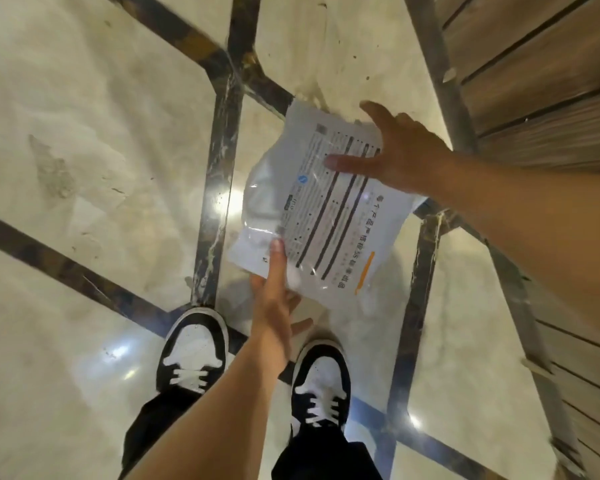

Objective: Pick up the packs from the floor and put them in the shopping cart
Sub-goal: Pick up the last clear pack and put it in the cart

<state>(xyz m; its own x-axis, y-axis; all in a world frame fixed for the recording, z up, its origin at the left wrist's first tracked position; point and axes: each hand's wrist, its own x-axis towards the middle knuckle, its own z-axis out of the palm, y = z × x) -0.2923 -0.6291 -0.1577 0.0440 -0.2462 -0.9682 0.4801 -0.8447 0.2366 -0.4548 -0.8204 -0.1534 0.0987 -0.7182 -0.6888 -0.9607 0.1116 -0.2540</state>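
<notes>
A clear plastic pack [323, 216] with a white printed sheet inside hangs above the marble floor, in front of my feet. My left hand [274, 292] pinches its near left corner, thumb on top and fingers underneath. My right hand [392, 154] lies over the far right part of the pack with the fingers spread and straight, thumb across the printed face. No shopping cart is in view.
The glossy cream marble floor [84, 168] has dark inlaid strips. A brown slatted wooden wall or bench [541, 81] runs along the right side. My two black-and-white sneakers [194, 351] stand just below the pack.
</notes>
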